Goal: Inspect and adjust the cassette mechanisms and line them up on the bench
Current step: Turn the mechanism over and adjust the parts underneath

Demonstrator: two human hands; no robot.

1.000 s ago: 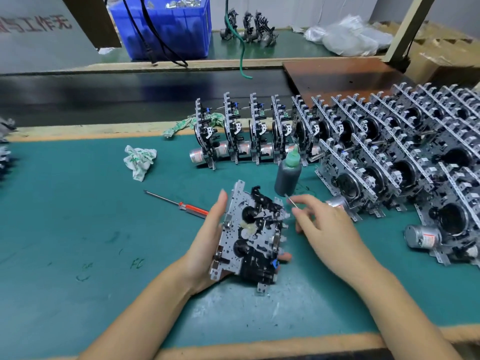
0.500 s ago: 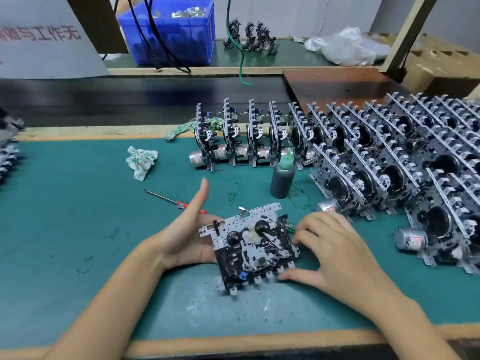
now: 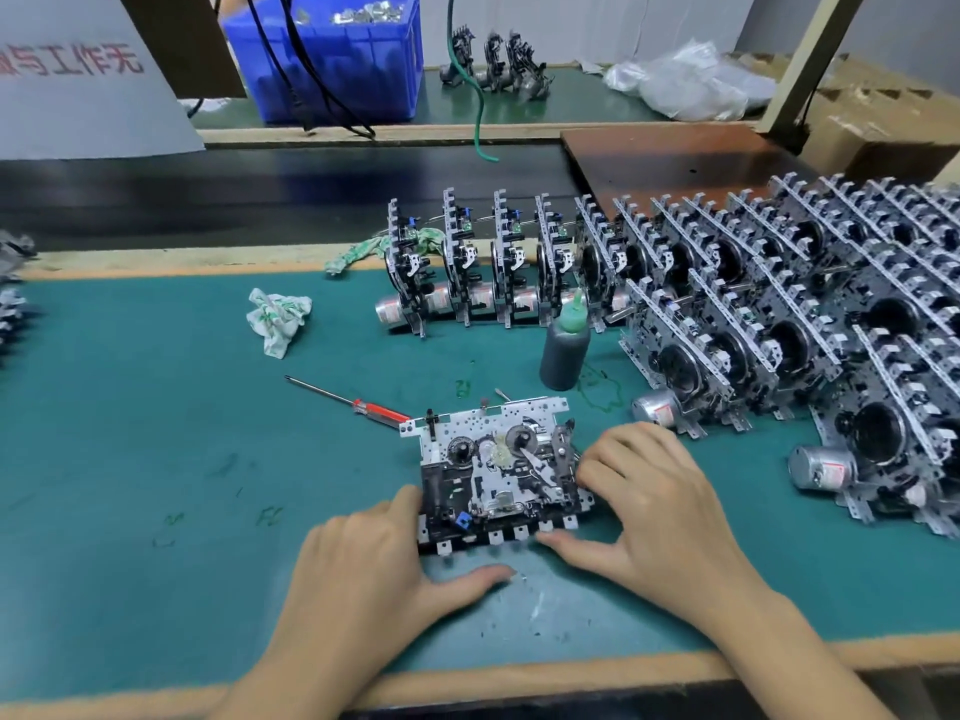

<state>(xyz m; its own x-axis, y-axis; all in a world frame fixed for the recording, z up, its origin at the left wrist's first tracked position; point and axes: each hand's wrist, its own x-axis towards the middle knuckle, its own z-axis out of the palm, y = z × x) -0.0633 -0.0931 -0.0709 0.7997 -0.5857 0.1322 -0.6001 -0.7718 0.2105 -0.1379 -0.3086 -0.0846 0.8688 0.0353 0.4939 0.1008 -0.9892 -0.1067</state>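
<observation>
One cassette mechanism (image 3: 498, 470) lies flat on the green mat (image 3: 130, 459), reels up, near the front edge. My left hand (image 3: 374, 569) holds its lower left corner, fingers against the left edge and thumb stretched along the mat just below it. My right hand (image 3: 654, 501) grips its right side, fingers curled over the right edge and thumb along the bottom tabs. A row of finished mechanisms (image 3: 467, 272) stands on edge behind, and it runs into a dense block of more mechanisms (image 3: 779, 330) on the right.
A dark bottle with a green cap (image 3: 565, 350) stands just behind the mechanism. A red-handled screwdriver (image 3: 363, 405) lies to its left, with a crumpled cloth (image 3: 275, 317) farther back. Beyond the mat a black belt (image 3: 208, 200) runs crosswise, and a blue crate (image 3: 332, 59) sits behind it.
The mechanism went from upright in my left hand to flat on the mat. My left hand came out from under it to its lower left corner; my right hand moved onto its right edge.
</observation>
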